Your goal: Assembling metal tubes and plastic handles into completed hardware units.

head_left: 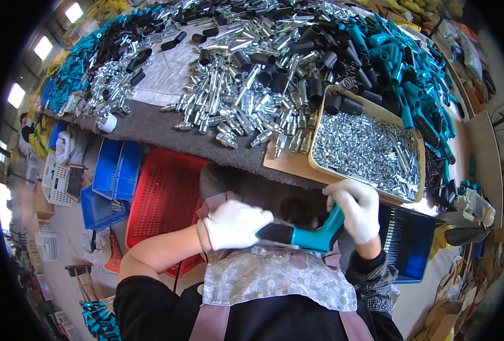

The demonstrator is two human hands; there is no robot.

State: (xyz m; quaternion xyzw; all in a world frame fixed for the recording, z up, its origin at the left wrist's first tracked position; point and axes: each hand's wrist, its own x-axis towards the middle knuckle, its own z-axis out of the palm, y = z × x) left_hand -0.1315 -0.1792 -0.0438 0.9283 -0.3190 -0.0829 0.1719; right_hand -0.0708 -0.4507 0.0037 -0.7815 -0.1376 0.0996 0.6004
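In front of my apron lies a teal pistol-shaped tool body [318, 237] with a black cylindrical sleeve [275, 233] at its left end. My left hand [236, 225], in a white glove, is closed round the far end of that sleeve; its fingertips are partly hidden and slightly blurred. On the right, my gloved right hand [356, 211] grips the teal handle, thumb and forefinger pinched together near its upper end. Whether a small part sits in that pinch I cannot make out. Just beyond my right hand stands a shallow tray [318, 165] full of small metal parts.
Heaps of metal fittings [246, 108], black sleeves [320, 59] and teal bodies [413, 91] cover the grey-edged bench [166, 126]. A red basket [164, 193] and blue crates [115, 170] stand below at left. Another blue crate [413, 250] is at my right.
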